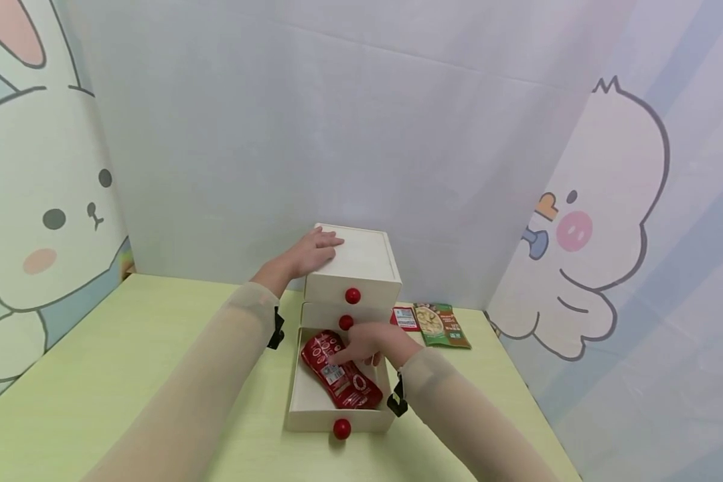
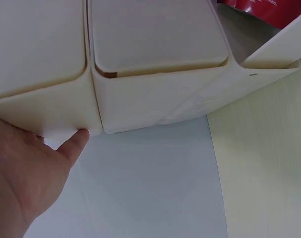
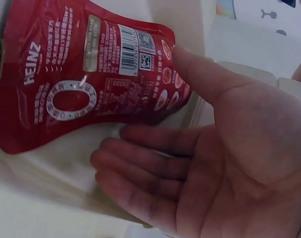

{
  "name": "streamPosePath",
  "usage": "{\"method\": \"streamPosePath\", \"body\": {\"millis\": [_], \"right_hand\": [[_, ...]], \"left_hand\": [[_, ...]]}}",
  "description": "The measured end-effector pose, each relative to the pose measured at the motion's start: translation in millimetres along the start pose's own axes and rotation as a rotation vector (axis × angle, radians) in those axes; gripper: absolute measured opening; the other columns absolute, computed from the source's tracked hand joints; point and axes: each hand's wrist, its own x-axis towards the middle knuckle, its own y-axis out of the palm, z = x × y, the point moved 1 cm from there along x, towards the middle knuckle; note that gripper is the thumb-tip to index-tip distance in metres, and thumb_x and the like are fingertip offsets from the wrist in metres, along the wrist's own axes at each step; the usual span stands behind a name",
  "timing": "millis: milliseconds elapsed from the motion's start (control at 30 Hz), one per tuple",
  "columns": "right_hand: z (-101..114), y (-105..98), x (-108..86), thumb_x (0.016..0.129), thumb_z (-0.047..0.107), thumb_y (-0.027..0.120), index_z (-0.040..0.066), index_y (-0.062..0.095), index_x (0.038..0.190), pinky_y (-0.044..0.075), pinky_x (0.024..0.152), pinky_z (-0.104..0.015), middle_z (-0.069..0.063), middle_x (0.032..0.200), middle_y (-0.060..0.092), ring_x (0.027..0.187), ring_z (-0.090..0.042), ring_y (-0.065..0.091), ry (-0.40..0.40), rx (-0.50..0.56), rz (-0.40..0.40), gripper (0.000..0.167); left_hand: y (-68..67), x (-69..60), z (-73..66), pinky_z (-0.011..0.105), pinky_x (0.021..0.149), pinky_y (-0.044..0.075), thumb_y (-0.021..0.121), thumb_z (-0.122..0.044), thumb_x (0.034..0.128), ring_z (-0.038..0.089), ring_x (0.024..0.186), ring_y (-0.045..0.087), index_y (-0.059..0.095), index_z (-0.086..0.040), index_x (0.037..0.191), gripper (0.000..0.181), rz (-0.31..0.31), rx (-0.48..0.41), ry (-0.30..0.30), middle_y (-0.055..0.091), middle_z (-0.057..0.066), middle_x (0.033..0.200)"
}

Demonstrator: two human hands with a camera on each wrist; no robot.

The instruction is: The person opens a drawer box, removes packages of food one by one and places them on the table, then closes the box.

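Observation:
A small white drawer cabinet (image 1: 367,254) with red round knobs stands on the table. Its bottom drawer (image 1: 313,420) is pulled out, and a red Heinz pouch (image 1: 336,376) lies slantwise inside. My left hand (image 1: 313,253) rests on the cabinet's top left edge; in the left wrist view, its thumb lies against the cabinet side (image 2: 140,99). Over the drawer, my right hand (image 1: 364,340) has its thumb at the pouch's edge. The right wrist view shows its loosely bent fingers beside the pouch (image 3: 86,74), not wrapped round it.
Right of the cabinet lie a green and brown food packet (image 1: 442,326) and a red packet with a white label (image 1: 406,318). The pale yellow-green table (image 1: 156,375) meets a light curtain (image 1: 247,154) with cartoon animals behind and at the sides.

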Motion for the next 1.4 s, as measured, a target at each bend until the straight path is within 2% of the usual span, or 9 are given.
{"method": "streamPosePath", "body": {"millis": [167,267,400,500,600,700,933,1167,1400], "right_hand": [[1,14,10.2,0.093,0.064,0.081,0.010,0.068,0.102,0.066,0.088,-0.051,-0.005,0.084,0.057,0.084,-0.025,0.063,0.063,0.079,0.009,0.056],[4,23,13.6,0.090,0.067,0.082,0.010,0.069,0.104,0.065,0.083,-0.046,-0.003,0.081,0.055,0.080,-0.022,0.061,0.084,0.035,-0.014,0.060],[8,32,13.8,0.084,0.072,0.084,0.010,0.068,0.108,0.057,0.076,-0.038,-0.003,0.086,0.064,0.081,-0.021,0.062,0.113,-0.041,-0.048,0.069],[11,35,11.3,0.079,0.075,0.086,0.003,0.065,0.123,0.056,0.081,-0.036,-0.006,0.098,0.067,0.087,-0.019,0.063,0.121,-0.072,-0.058,0.087],[14,37,8.6,0.078,0.075,0.087,-0.005,0.052,0.148,0.059,0.099,-0.040,-0.012,0.122,0.066,0.101,-0.020,0.061,0.128,-0.080,-0.055,0.112],[16,38,8.3,0.078,0.073,0.088,-0.007,0.044,0.157,0.058,0.108,-0.044,-0.015,0.134,0.063,0.107,-0.021,0.061,0.139,-0.087,-0.052,0.121],[17,40,14.1,0.076,0.072,0.091,-0.001,0.055,0.145,0.060,0.097,-0.042,-0.011,0.120,0.062,0.100,-0.021,0.062,0.160,-0.086,-0.038,0.107],[28,36,7.5,0.075,0.077,0.089,0.007,0.060,0.151,0.057,0.113,-0.042,-0.012,0.147,0.062,0.114,-0.021,0.062,0.146,-0.340,-0.024,0.107],[37,32,1.3,0.077,0.084,0.082,0.018,0.075,0.136,0.057,0.107,-0.036,-0.001,0.121,0.069,0.104,-0.016,0.061,0.121,-0.491,0.024,0.088]], "left_hand": [[1.5,0.8,2.6,0.061,0.140,0.004,0.037,-0.032,0.1102,0.033,0.174,0.002,0.052,-0.015,0.165,0.059,-0.001,-0.002,0.007,0.030,0.008,0.182],[1.8,0.7,3.5,0.061,0.140,0.004,0.038,-0.031,0.1105,0.033,0.174,0.002,0.052,-0.015,0.165,0.059,-0.002,-0.008,0.010,0.030,0.009,0.182],[2.1,0.3,4.0,0.061,0.140,0.004,0.038,-0.030,0.1104,0.033,0.174,0.001,0.052,-0.015,0.165,0.059,0.000,-0.015,0.003,0.030,0.009,0.182],[2.0,0.0,3.8,0.062,0.140,0.004,0.038,-0.031,0.1105,0.033,0.174,0.000,0.051,-0.015,0.166,0.059,-0.002,-0.008,-0.008,0.029,0.009,0.183],[1.8,-0.8,2.6,0.062,0.139,0.004,0.038,-0.031,0.1105,0.033,0.174,0.001,0.051,-0.016,0.166,0.059,-0.001,0.001,-0.012,0.029,0.008,0.183],[1.6,-1.4,1.2,0.062,0.139,0.005,0.038,-0.031,0.1102,0.033,0.174,0.002,0.051,-0.015,0.166,0.059,-0.001,0.007,-0.012,0.030,0.008,0.182],[1.9,-0.7,0.2,0.062,0.140,0.004,0.038,-0.031,0.1100,0.033,0.174,0.001,0.051,-0.015,0.166,0.059,0.002,0.004,-0.010,0.030,0.009,0.182],[1.3,0.3,-0.1,0.061,0.140,0.005,0.037,-0.031,0.1103,0.033,0.174,0.001,0.050,-0.015,0.166,0.060,0.003,0.014,-0.013,0.029,0.009,0.183],[0.3,1.6,0.5,0.062,0.140,0.005,0.036,-0.031,0.1109,0.034,0.174,0.001,0.049,-0.015,0.167,0.060,0.005,0.032,-0.007,0.029,0.009,0.183]]}}
